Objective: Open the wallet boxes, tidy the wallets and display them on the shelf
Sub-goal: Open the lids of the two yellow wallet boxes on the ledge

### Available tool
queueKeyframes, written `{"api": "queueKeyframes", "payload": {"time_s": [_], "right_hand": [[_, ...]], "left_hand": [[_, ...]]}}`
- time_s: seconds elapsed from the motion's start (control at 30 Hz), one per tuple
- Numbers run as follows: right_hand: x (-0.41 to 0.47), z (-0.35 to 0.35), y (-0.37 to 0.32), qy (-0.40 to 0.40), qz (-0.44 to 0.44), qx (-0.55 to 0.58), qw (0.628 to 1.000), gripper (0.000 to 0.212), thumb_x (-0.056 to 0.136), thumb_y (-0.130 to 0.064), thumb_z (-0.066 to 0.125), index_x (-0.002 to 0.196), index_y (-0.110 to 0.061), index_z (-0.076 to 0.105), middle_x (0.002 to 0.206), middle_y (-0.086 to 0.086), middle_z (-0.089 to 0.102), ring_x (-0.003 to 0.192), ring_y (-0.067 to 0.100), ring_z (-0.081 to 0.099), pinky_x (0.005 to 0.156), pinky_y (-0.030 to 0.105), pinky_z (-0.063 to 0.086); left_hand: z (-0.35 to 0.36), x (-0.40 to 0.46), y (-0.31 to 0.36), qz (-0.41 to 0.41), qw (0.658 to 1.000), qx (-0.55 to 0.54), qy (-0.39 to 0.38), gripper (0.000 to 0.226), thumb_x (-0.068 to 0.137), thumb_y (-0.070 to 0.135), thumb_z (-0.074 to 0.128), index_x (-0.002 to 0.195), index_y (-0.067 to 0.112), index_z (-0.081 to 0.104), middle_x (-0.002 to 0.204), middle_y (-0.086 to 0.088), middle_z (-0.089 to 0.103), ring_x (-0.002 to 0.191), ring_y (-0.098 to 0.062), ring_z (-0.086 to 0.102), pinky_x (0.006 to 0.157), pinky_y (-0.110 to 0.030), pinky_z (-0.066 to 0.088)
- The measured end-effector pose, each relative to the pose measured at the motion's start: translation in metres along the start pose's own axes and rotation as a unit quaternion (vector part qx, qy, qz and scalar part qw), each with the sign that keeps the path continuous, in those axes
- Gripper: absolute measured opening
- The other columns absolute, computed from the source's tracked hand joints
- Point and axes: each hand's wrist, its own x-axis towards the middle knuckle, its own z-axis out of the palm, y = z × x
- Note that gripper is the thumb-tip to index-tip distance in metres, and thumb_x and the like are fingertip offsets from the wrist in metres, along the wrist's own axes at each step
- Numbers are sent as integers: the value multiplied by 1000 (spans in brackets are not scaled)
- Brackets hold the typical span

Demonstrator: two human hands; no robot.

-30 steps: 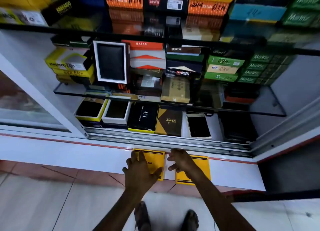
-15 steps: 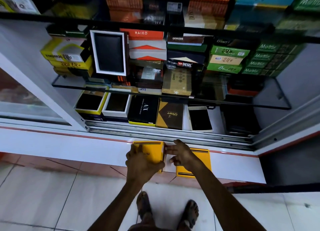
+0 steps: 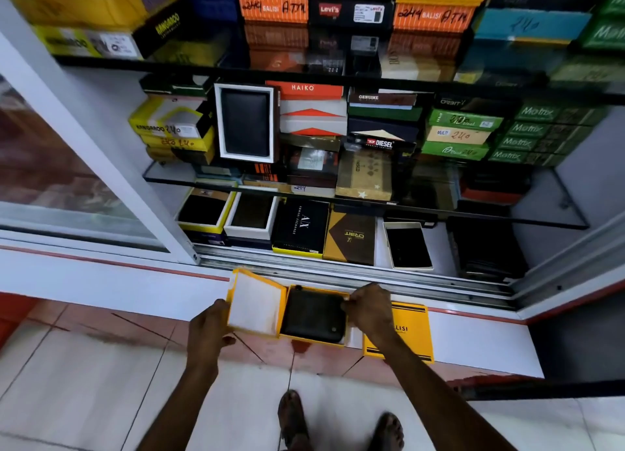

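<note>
Yellow cardboard wallet box, opened, sits on the white ledge in front of the display case. Its lid is lifted off to the left, white lining up. A dark leather wallet lies flat in the tray. A second yellow box, closed, lies just to the right, partly under the right forearm.

Handling, judged: box is thin card, light, easily crushed at the corners; take it by the rims, not the faces. Wallet looks soft and pliable, a snug fit in the tray, smooth finish (possibly slick). Best purchase is likely at the right edge, lifted from a corner.

Left hand: fingers closed on the lid's lower left edge, thumb below, lid tilted up. Forearm runs up from the lower left.

Right hand: knuckles up, fingers curled at the tray's right rim, pinching there; whether they grip the rim or the wallet's edge cannot be told. Forearm comes in from the lower right.

Bottom shelf of the case has a bare gap between an open white box and dark stock.
</note>
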Motion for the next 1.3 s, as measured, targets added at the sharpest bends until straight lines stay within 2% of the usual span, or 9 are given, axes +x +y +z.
{"api": "queueKeyframes", "payload": {"time_s": [0.17, 0.37, 0.5, 0.6, 0.73, 0.87, 1.03, 1.17, 1.3], "right_hand": [[-5, -12, -7, 20, -9, 4, 1000, 23, 75, -17, 81, 87, 1, 76, 91, 18, 75, 89, 29, 73, 86, 39, 57], [-11, 8, -21, -44, 54, 132, 989, 28, 77, -1, 76, 98, 14, 66, 97, 27, 73, 51, 14, 73, 34, 16, 46], [-13, 18, -18, -13, 56, 182, 982, 7, 77, 7, 74, 82, 6, 70, 97, 28, 74, 81, 40, 75, 60, 43, 64], [-15, 18, -14, -38, 65, 223, 972, 12, 78, 13, 69, 78, 1, 69, 94, 28, 72, 83, 40, 72, 78, 58, 60], [-13, 8, -8, -38, 25, 209, 977, 12, 77, 14, 68, 87, 12, 74, 84, 22, 72, 73, 34, 67, 73, 51, 59], [-20, -37, 10, 25, -11, 166, 986, 13, 83, 5, 67, 88, -3, 77, 81, 20, 76, 64, 30, 73, 64, 36, 61], [-12, -100, 81, 105, 43, 93, 989, 22, 95, -16, 58, 92, -3, 76, 93, 22, 76, 89, 40, 70, 90, 55, 54], [-8, -117, 126, 26, 163, 173, 971, 45, 103, -33, 42, 88, 2, 65, 103, 30, 70, 87, 36, 63, 85, 41, 50], [-6, -116, 134, -87, 189, 293, 933, 58, 103, -51, 27, 94, -12, 69, 94, 10, 70, 83, 25, 64, 72, 32, 49]], "left_hand": [[6, 0, -16, -5, 999, -1, -32, 20, 92, 4, 58, 102, -3, 73, 96, -18, 73, 89, -38, 68, 72, -37, 59], [33, -1, -17, -49, 995, 35, -78, 25, 85, 0, 60, 68, 8, 76, 82, -22, 73, 81, -32, 68, 74, -35, 59], [37, -1, -16, -69, 994, 50, -72, 22, 90, 16, 60, 74, 3, 69, 91, -29, 72, 95, -38, 70, 73, -34, 60], [37, -6, -13, -56, 993, 79, -64, 27, 92, 26, 59, 77, 4, 67, 97, -33, 70, 98, -41, 69, 88, -48, 57], [38, -19, -2, 31, 986, 158, -44, 25, 93, 31, 61, 81, 11, 71, 98, -23, 75, 99, -36, 67, 97, -48, 52], [63, -46, 18, 151, 960, 227, -55, 25, 89, 25, 69, 109, 10, 72, 111, -8, 74, 105, -25, 67, 95, -35, 51], [130, -87, 22, 170, 932, 268, -176, 25, 88, 25, 69, 109, 11, 71, 108, -4, 76, 100, -13, 68, 95, -25, 49], [188, -108, 15, 153, 893, 351, -237, 56, 86, 38, 69, 133, 9, 56, 133, -8, 63, 124, -22, 57, 99, -30, 47], [229, -121, 7, 126, 847, 468, -219, 74, 80, 55, 66, 131, 5, 45, 134, -17, 53, 127, -33, 48, 102, -41, 47]]}}
